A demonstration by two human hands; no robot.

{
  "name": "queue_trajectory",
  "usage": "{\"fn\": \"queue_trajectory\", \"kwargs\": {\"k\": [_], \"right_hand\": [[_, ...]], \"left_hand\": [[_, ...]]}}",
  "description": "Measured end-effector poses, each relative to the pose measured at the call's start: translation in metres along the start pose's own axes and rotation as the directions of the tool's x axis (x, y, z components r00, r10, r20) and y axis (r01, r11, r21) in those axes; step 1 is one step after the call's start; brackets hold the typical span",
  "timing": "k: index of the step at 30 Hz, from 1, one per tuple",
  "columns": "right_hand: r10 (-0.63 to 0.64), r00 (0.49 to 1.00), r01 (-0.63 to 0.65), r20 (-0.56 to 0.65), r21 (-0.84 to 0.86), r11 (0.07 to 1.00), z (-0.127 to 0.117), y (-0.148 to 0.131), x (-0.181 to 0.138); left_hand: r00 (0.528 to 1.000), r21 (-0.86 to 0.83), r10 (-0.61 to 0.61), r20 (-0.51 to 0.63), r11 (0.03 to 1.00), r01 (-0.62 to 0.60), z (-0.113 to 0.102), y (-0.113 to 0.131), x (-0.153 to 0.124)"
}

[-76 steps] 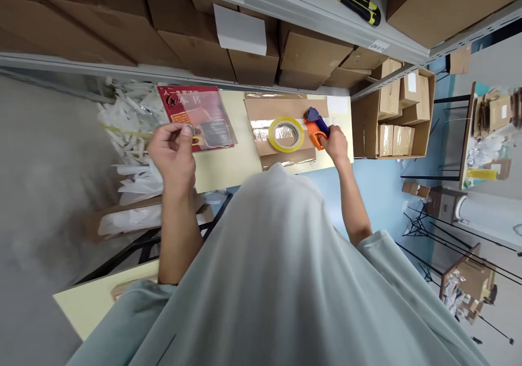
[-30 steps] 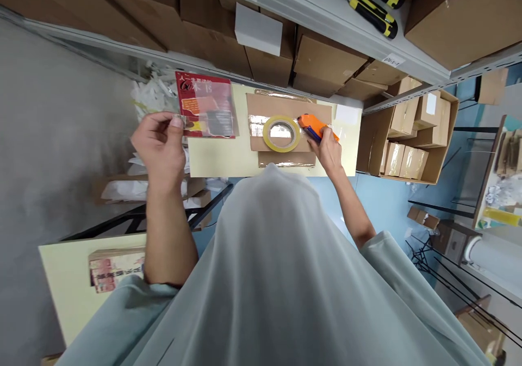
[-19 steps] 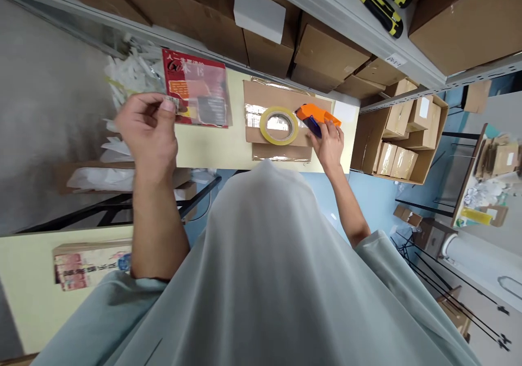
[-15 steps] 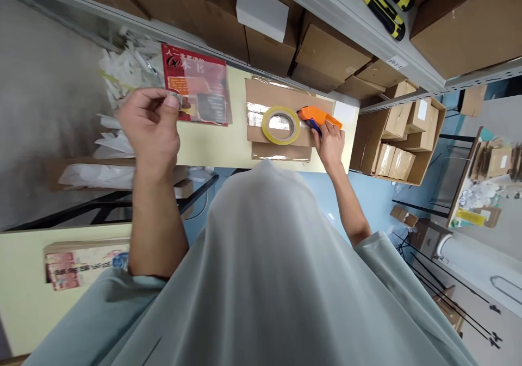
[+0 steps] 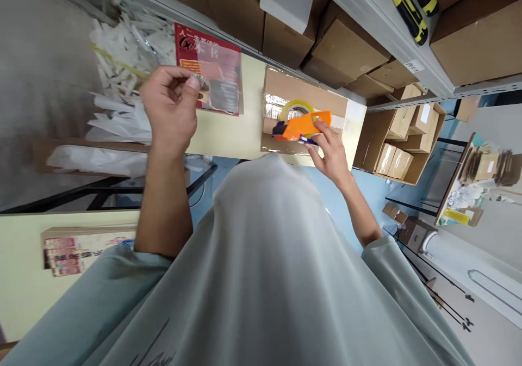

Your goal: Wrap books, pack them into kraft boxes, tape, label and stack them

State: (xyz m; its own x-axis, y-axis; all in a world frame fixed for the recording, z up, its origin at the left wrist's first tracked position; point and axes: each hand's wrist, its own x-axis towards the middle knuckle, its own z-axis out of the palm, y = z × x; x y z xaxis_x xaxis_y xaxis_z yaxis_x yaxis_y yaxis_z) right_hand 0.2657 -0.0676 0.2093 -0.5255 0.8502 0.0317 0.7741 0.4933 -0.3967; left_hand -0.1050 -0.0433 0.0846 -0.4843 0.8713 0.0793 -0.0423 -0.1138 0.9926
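My right hand [image 5: 331,154] is wrapped round an orange tape dispenser [image 5: 300,126] with dark blue parts, lifted just over the table. Behind it, partly hidden, a yellow roll of tape [image 5: 294,107] lies on a flattened cardboard box [image 5: 330,103] with shiny tape strips. My left hand [image 5: 173,107] is raised, thumb and forefinger pinched on a small greyish piece too small to name. Beyond that hand lies a red book [image 5: 222,64] in a clear wrapper, partly covered by the fingers.
Cardboard boxes [image 5: 346,42] line the shelf at the back. Two black-and-yellow utility knives [image 5: 410,15] lie on the upper shelf. An open carton [image 5: 369,143] of small boxes stands right of the pale table [image 5: 216,137]. White scraps [image 5: 122,56] are heaped at the left.
My right hand has brought the tape dispenser left and nearer to me, so it now partly covers the tape roll. My left hand keeps its pinch. The whole view has shifted slightly.
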Motion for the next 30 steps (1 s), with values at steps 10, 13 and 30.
{"fn": "queue_trajectory", "kwargs": {"k": [10,13,30], "right_hand": [[-0.135,0.965,0.141,0.225,-0.012,0.990,0.036,0.023,0.009],[-0.084,0.961,0.105,0.263,-0.067,0.992,0.034,0.026,0.015],[-0.032,0.942,0.107,0.335,-0.208,0.972,0.042,0.041,0.026]], "left_hand": [[0.996,-0.068,-0.076,0.055,0.995,0.080,-0.010,-0.008,-0.002],[0.992,-0.095,-0.110,0.068,0.989,0.116,-0.009,-0.009,-0.004],[0.991,-0.086,0.012,0.130,0.996,-0.001,-0.014,-0.014,-0.014]]}}
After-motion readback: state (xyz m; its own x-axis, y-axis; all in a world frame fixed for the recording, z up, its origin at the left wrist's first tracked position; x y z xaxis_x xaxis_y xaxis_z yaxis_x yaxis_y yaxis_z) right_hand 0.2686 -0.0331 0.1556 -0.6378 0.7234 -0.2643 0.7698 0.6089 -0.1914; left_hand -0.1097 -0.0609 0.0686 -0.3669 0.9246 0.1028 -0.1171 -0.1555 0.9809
